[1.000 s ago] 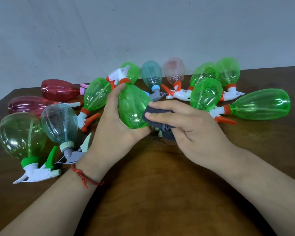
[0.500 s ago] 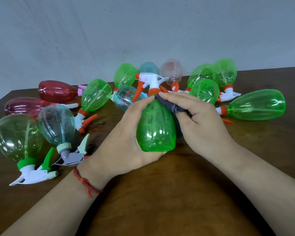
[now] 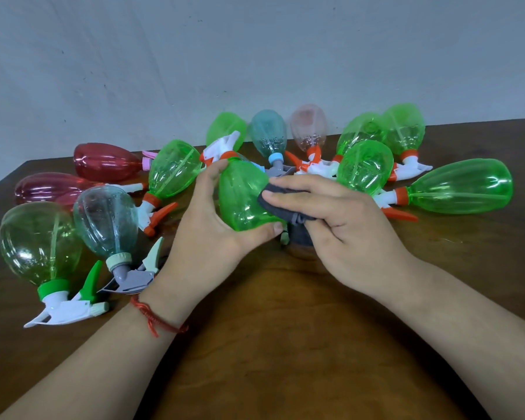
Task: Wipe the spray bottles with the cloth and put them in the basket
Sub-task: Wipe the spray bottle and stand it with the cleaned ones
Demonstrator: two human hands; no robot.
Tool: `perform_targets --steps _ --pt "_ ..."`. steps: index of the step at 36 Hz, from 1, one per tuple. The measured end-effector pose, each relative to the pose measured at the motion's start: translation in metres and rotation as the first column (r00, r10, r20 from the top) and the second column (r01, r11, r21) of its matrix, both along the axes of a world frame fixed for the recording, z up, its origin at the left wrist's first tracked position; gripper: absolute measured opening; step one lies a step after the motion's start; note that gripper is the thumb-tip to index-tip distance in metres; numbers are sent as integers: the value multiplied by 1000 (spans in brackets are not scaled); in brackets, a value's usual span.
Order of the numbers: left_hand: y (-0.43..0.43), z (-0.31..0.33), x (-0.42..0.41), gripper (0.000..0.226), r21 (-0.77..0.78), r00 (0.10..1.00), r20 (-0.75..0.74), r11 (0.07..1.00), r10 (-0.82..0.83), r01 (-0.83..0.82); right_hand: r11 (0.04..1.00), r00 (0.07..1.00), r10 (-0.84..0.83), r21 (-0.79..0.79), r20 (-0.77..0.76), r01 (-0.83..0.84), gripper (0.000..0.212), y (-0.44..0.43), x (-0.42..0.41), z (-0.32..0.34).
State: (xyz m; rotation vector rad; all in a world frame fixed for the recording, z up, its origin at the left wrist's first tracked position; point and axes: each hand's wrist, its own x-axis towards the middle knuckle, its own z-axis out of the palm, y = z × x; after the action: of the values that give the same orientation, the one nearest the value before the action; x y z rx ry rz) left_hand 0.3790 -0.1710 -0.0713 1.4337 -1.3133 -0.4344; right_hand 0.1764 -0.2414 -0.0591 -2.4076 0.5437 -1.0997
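My left hand (image 3: pixel 208 234) grips a bright green spray bottle (image 3: pixel 241 197) above the table, its white and orange nozzle pointing up and to the left. My right hand (image 3: pixel 340 222) holds a dark grey cloth (image 3: pixel 281 203) and presses it with straight fingers against the bottle's right side. Part of the cloth hangs below my right fingers. No basket is in view.
Several spray bottles lie in an arc on the brown wooden table (image 3: pixel 279 344): two red (image 3: pixel 106 162) at far left, a pale green (image 3: pixel 38 244) and a clear one (image 3: pixel 105 221) near my left wrist, green ones (image 3: pixel 464 186) at right. A grey wall stands behind.
The held bottle has tilted back to the left and moved away from me. My right hand slid the cloth from the bottle's neck down onto its right side.
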Motion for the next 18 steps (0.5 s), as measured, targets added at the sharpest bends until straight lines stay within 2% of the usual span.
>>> perform_targets --steps 9,18 --pt "0 1 0 111 -11 997 -79 1000 -8 7 999 999 -28 23 31 27 64 1 0 -1" --pt "8 -1 -8 111 18 983 91 987 -160 159 977 991 -85 204 108 61 58 -8 1 -1"
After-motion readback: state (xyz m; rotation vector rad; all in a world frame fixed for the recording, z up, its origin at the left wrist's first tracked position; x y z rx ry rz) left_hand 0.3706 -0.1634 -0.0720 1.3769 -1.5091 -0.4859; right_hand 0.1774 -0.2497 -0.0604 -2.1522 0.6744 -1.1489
